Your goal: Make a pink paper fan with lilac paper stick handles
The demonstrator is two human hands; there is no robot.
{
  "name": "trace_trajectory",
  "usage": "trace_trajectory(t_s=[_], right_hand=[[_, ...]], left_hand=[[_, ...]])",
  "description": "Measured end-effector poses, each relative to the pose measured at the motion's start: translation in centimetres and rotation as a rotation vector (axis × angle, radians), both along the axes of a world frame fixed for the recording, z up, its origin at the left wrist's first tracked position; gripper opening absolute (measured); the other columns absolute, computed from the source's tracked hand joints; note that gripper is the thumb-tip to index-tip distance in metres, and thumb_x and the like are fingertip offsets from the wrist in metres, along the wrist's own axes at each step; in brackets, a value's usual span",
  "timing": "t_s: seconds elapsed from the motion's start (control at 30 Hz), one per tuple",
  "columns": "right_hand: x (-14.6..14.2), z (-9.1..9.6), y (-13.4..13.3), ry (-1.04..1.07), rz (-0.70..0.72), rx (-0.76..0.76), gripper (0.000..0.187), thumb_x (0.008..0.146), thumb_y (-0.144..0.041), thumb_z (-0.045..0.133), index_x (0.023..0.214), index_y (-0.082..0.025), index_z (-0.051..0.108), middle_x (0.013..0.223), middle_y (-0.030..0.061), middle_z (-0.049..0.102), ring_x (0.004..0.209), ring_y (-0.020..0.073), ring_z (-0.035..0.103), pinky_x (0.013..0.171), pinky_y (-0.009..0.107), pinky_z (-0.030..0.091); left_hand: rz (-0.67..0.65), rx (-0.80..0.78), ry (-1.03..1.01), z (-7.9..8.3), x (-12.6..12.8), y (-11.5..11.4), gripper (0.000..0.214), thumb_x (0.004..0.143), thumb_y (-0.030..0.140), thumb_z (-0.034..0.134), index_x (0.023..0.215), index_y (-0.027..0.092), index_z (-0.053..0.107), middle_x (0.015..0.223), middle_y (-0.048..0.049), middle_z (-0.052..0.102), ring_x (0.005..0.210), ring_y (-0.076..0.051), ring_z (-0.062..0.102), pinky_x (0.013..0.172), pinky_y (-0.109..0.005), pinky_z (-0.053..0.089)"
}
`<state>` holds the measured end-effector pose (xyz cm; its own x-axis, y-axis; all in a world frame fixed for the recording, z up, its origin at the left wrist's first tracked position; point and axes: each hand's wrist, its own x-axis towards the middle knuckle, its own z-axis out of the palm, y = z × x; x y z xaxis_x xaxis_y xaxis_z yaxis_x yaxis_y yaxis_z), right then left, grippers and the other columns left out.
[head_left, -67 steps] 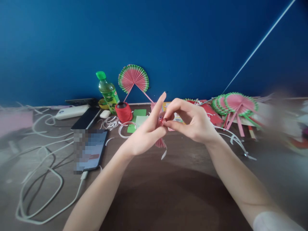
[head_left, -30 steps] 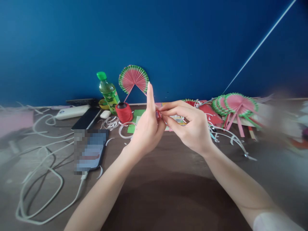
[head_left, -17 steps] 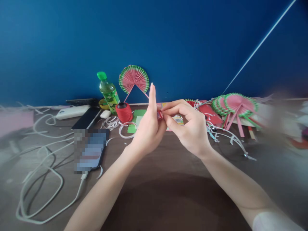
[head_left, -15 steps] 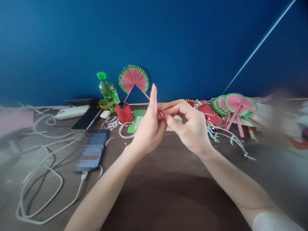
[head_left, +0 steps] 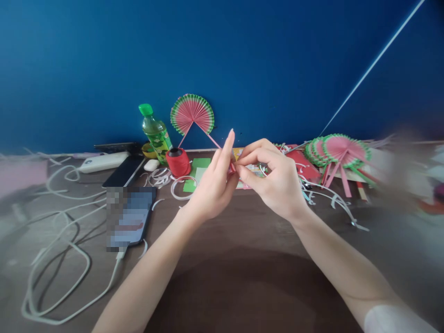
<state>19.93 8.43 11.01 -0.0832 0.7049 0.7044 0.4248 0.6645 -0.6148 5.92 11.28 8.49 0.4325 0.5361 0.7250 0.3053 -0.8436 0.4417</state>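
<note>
My left hand (head_left: 210,185) and my right hand (head_left: 275,182) meet above the brown table (head_left: 243,277), just in front of me. Between their fingertips is a small folded pink paper piece (head_left: 231,167) with red thread on it, mostly hidden by the fingers. The left index finger sticks up straight while the other left fingers close round the piece. My right thumb and forefinger pinch it from the right. A red thread spool (head_left: 178,161) stands behind the left hand.
A finished watermelon paper fan (head_left: 192,113) leans on the blue wall, and a stack of fans (head_left: 338,150) lies at the right. A green bottle (head_left: 155,132), phone (head_left: 130,215), power bank (head_left: 104,161), white cables (head_left: 55,259) and paper strips (head_left: 329,196) fill the left and back.
Both hands have risen slightly and turned the pink piece between them. The left index finger went from slanted to upright and now leans right again. The dangling pink end is now hidden.
</note>
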Motion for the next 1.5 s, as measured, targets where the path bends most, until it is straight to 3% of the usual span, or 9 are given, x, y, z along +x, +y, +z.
trace_trajectory(t_s=[0.3, 0.53, 0.8, 1.07, 1.27, 1.5], right_hand=[[0.9, 0.1, 0.5, -0.194, 0.052, 0.184, 0.012, 0.081, -0.015, 0.057, 0.071, -0.021, 0.06, 0.084, 0.0018, 0.062, 0.083, 0.017, 0.057, 0.074, 0.034, 0.045], [0.5, -0.4, 0.8, -0.286, -0.017, 0.278, 0.015, 0.081, -0.013, 0.053, 0.071, -0.021, 0.059, 0.083, 0.0036, 0.063, 0.081, 0.0186, 0.057, 0.074, 0.037, 0.044], [-0.2, -1.1, 1.0, 0.044, -0.005, 0.014, 0.01, 0.079, -0.015, 0.056, 0.072, -0.02, 0.061, 0.085, 0.0012, 0.063, 0.082, 0.0149, 0.058, 0.071, 0.031, 0.047], [0.9, -1.4, 2.7, 0.116, -0.121, -0.124, 0.007, 0.075, -0.017, 0.058, 0.068, -0.018, 0.06, 0.081, 0.0009, 0.064, 0.072, 0.0127, 0.058, 0.064, 0.028, 0.046], [3.8, -1.6, 4.9, -0.007, -0.183, -0.195, 0.005, 0.07, -0.019, 0.06, 0.066, -0.016, 0.062, 0.077, 0.003, 0.065, 0.068, 0.0148, 0.058, 0.065, 0.032, 0.046], [7.1, -1.5, 6.3, -0.268, -0.417, -0.254, 0.009, 0.067, -0.02, 0.059, 0.061, -0.017, 0.065, 0.071, 0.0055, 0.068, 0.063, 0.018, 0.06, 0.065, 0.034, 0.046]], left_hand=[[0.02, 0.063, 0.13, 0.3, -0.5, 0.0, 0.058, 0.092, 0.029, 0.034, 0.143, 0.03, 0.009, 0.11, -0.0101, 0.052, 0.096, -0.023, 0.056, 0.083, -0.041, 0.049], [0.126, 0.096, 0.264, 0.3, -0.5, 0.0, 0.063, 0.088, 0.017, 0.034, 0.144, 0.028, 0.007, 0.103, -0.0091, 0.05, 0.092, -0.023, 0.054, 0.078, -0.038, 0.048], [0.043, -0.04, -0.016, -0.5, -0.5, 0.8, 0.048, 0.09, 0.032, 0.042, 0.136, 0.033, 0.03, 0.093, -0.0049, 0.052, 0.082, -0.018, 0.052, 0.079, -0.038, 0.047], [0.096, -0.116, -0.254, -0.5, -1.5, 1.6, 0.044, 0.089, 0.036, 0.045, 0.131, 0.029, 0.04, 0.097, -0.0047, 0.058, 0.082, -0.016, 0.052, 0.078, -0.034, 0.046], [0.124, -0.19, -0.456, -1.4, -3.3, 4.1, 0.039, 0.088, 0.039, 0.044, 0.127, 0.032, 0.044, 0.099, -0.0031, 0.059, 0.084, -0.015, 0.056, 0.081, -0.032, 0.047], [0.138, -0.272, -0.543, -2.1, -5.0, 5.9, 0.037, 0.086, 0.041, 0.049, 0.121, 0.029, 0.051, 0.088, -0.0026, 0.057, 0.086, -0.018, 0.06, 0.084, -0.038, 0.047]])
